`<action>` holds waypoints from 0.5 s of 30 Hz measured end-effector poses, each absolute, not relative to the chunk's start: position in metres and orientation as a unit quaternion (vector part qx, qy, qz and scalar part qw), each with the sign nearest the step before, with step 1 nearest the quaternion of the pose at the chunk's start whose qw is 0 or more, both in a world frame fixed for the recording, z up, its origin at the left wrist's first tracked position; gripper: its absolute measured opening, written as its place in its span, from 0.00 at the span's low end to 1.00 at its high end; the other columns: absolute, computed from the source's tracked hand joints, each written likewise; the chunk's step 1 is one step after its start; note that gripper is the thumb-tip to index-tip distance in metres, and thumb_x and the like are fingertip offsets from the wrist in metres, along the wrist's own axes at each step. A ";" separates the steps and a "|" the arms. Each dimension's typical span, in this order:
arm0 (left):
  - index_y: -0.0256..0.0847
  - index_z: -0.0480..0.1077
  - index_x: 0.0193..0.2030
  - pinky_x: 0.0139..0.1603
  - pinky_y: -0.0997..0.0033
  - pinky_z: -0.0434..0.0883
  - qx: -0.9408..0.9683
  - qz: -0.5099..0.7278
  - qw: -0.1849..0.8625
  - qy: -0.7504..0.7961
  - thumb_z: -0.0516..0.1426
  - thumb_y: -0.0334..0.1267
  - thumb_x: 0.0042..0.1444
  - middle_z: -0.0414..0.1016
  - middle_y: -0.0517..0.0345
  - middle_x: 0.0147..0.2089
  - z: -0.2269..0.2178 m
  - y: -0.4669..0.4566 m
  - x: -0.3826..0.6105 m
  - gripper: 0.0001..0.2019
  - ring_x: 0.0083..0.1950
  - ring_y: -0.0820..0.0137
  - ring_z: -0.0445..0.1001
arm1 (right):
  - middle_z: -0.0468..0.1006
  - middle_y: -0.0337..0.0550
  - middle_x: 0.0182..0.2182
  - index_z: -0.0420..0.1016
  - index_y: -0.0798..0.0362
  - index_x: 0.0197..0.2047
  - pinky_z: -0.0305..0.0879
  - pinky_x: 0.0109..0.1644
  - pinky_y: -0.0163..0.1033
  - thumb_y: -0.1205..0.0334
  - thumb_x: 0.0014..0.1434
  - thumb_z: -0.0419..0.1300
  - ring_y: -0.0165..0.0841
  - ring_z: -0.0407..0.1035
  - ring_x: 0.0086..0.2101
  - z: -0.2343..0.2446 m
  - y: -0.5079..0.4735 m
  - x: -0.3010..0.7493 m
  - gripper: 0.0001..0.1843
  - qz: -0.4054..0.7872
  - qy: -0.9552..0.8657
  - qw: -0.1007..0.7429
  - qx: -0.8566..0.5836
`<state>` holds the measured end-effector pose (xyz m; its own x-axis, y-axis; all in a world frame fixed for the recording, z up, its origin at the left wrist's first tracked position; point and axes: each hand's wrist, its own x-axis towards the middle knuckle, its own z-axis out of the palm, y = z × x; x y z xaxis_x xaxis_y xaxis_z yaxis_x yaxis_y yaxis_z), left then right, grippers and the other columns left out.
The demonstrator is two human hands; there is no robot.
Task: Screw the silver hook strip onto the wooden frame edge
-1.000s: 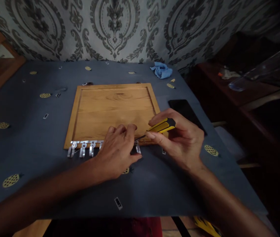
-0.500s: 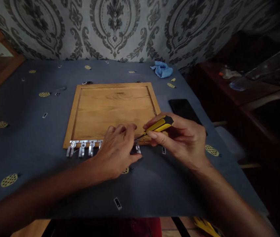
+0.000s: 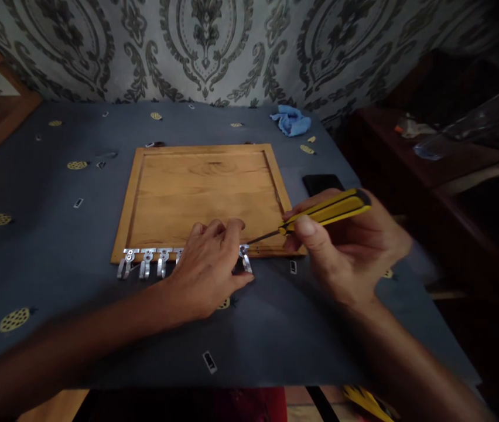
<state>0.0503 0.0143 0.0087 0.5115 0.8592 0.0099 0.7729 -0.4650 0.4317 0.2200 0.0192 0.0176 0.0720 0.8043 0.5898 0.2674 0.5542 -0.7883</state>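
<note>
A wooden board [image 3: 205,193] lies flat on the blue patterned tablecloth [image 3: 56,275]. Along its near edge sits a row of metal hooks [image 3: 146,262]. My left hand [image 3: 208,269] rests curled over the middle of that row, fingers pressed down on a hook that it mostly hides. My right hand [image 3: 350,249] grips a yellow and black screwdriver [image 3: 326,210]. Its thin shaft slants down to the left, and the tip meets the rightmost hook [image 3: 245,258] at the board's edge.
A dark phone [image 3: 320,183] lies just right of the board, partly behind my right hand. A crumpled blue cloth [image 3: 291,122] sits at the far right of the table. Patterned wallpaper rises behind. Dark wooden furniture [image 3: 451,164] stands to the right.
My right hand has drawn back to the right and lifted the screwdriver handle, so more of the shaft shows. The left hand has stayed on the hooks.
</note>
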 end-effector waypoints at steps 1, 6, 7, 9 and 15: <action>0.37 0.57 0.52 0.50 0.56 0.65 0.848 0.115 0.188 0.482 0.67 0.40 0.50 0.74 0.50 0.47 0.008 0.014 0.050 0.29 0.52 0.55 0.71 | 0.73 0.37 0.27 0.75 0.47 0.33 0.64 0.20 0.37 0.60 0.57 0.66 0.27 0.66 0.20 0.016 0.019 0.220 0.04 0.231 -0.648 0.587 -0.426; 0.40 0.57 0.48 0.49 0.55 0.65 0.845 0.113 0.183 0.489 0.67 0.40 0.49 0.74 0.51 0.46 0.008 0.014 0.051 0.27 0.51 0.55 0.71 | 0.72 0.37 0.27 0.74 0.46 0.33 0.63 0.21 0.36 0.62 0.55 0.67 0.27 0.66 0.22 0.011 0.019 0.221 0.05 0.255 -0.660 0.548 -0.446; 0.40 0.57 0.48 0.49 0.55 0.66 0.846 0.112 0.183 0.488 0.67 0.41 0.49 0.74 0.51 0.46 0.008 0.014 0.051 0.26 0.51 0.55 0.71 | 0.71 0.37 0.27 0.74 0.46 0.33 0.63 0.21 0.36 0.62 0.55 0.67 0.28 0.66 0.22 0.010 0.018 0.221 0.05 0.254 -0.662 0.546 -0.447; 0.40 0.57 0.48 0.49 0.55 0.66 0.847 0.113 0.183 0.486 0.67 0.41 0.49 0.74 0.52 0.46 0.008 0.014 0.051 0.26 0.51 0.55 0.71 | 0.71 0.37 0.27 0.74 0.46 0.33 0.63 0.20 0.36 0.62 0.55 0.67 0.28 0.66 0.22 0.010 0.019 0.222 0.05 0.250 -0.665 0.540 -0.451; 0.41 0.57 0.48 0.49 0.56 0.65 0.847 0.121 0.180 0.485 0.67 0.40 0.49 0.73 0.53 0.46 0.007 0.014 0.050 0.26 0.52 0.56 0.71 | 0.71 0.36 0.26 0.73 0.46 0.32 0.64 0.22 0.38 0.58 0.55 0.67 0.29 0.65 0.22 0.007 0.020 0.222 0.06 0.251 -0.667 0.530 -0.460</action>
<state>0.0502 0.0140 0.0070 0.5002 0.8653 0.0313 0.7780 -0.4650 0.4226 0.2215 0.0203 0.0068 -0.0157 0.8792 0.4762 0.3484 0.4512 -0.8216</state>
